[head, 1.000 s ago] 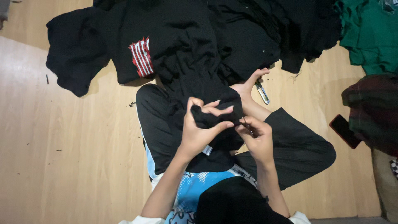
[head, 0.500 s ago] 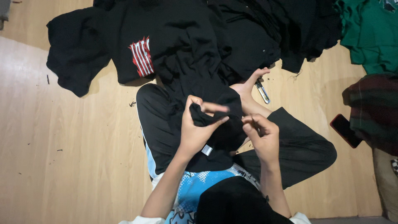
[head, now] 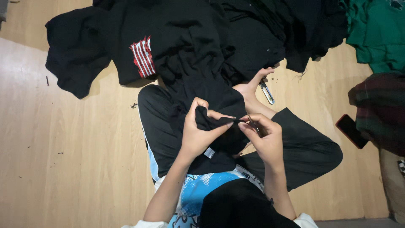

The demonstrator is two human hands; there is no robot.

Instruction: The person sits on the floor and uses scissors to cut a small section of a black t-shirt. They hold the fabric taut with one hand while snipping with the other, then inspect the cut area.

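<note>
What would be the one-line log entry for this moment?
left hand: pinches black garment | right hand: at same fold | scissors: on floor

Dim, warm indoor light; a pale glare patch lies on the light wooden plank floor (head: 50, 139) near its left edge. Black clothing loses detail in shadow; focus is soft.

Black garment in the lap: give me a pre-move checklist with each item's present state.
1. Left hand grips a bunched fold of the black garment: ok.
2. Right hand pinches the cloth beside the left fingertips: ok.
3. Thin tool or thread in the right hand: cannot tell, too small.
4. Small metal tool lies on the wood floor beside the bare foot, apart from both hands: ok.
5. Work spot lit and unobstructed: ok.
6. Dark phone lies clear of the legs: ok.
</note>
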